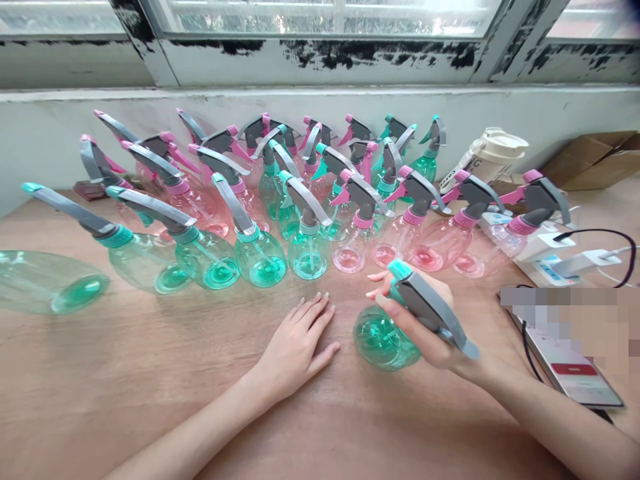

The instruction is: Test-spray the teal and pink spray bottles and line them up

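Note:
My right hand (425,327) is wrapped round the neck of a green spray bottle (385,343), just under its grey and teal trigger head (430,303). The bottle leans, its clear green body showing left of the hand. Flat on the wooden table (175,400) lies my left hand (300,340), palm down, fingers stretched out and holding nothing. Beyond both hands stand rows of similar bottles, among them a green spray bottle (309,250) and a pink spray bottle (350,247) in the front row. Whether the held bottle's base touches the table I cannot tell.
A green bottle body (50,283) reaches in from the left edge. On the right are a phone (575,367), a white power strip (545,260) with plugs and a black cable (615,233). A white coffee cup (490,157) and a brown paper bag (593,157) stand behind.

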Motion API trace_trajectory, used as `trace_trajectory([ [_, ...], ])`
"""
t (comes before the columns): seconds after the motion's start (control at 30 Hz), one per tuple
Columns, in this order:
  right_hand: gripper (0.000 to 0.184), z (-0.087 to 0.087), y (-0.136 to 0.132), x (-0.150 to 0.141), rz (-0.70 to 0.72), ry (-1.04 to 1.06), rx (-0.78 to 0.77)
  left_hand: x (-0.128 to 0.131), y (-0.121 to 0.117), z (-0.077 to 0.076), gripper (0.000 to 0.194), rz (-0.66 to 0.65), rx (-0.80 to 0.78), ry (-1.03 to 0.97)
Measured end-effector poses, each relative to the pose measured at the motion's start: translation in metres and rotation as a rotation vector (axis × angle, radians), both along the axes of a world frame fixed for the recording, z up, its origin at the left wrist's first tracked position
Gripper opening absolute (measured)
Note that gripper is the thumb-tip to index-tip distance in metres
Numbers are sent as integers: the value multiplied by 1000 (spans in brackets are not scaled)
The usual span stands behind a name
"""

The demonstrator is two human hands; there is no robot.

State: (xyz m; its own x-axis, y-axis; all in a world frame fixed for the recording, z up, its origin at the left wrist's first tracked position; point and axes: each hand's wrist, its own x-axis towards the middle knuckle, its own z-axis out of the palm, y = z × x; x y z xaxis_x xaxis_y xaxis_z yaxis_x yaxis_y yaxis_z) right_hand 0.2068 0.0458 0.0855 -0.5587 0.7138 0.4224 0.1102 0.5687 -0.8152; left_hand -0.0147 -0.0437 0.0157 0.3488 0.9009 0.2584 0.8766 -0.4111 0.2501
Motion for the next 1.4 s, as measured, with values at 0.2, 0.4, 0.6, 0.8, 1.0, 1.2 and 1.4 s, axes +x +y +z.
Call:
trace_trajectory([
  [0.2, 12, 3, -2, 1, -1, -42, -13, 0, -1, 0, 50, 4, -3, 9],
  [0.4, 29, -1, -3, 1, 38, -9, -37, 1, -2, 0, 49, 23, -9, 6],
  [0.6, 31, -5, -2, 1, 26, -7, -45, 0, -2, 1, 50, 20, -18, 15],
  [0.8, 38, -6, -3, 2, 33, 11, -73, -1, -2, -1, 50, 17, -29, 11],
  [1.0, 32, 1, -4, 0, 55, -23, -74, 0, -2, 0, 50, 12, -18, 17],
  [1.2, 25, 5, -5, -2, 41, -14, 17, -2, -1, -1, 51, 8, -2, 19],
  [1.4, 2, 6, -3, -3, 30, -2, 53, -1, 0, 0, 51, 12, 1, 24],
])
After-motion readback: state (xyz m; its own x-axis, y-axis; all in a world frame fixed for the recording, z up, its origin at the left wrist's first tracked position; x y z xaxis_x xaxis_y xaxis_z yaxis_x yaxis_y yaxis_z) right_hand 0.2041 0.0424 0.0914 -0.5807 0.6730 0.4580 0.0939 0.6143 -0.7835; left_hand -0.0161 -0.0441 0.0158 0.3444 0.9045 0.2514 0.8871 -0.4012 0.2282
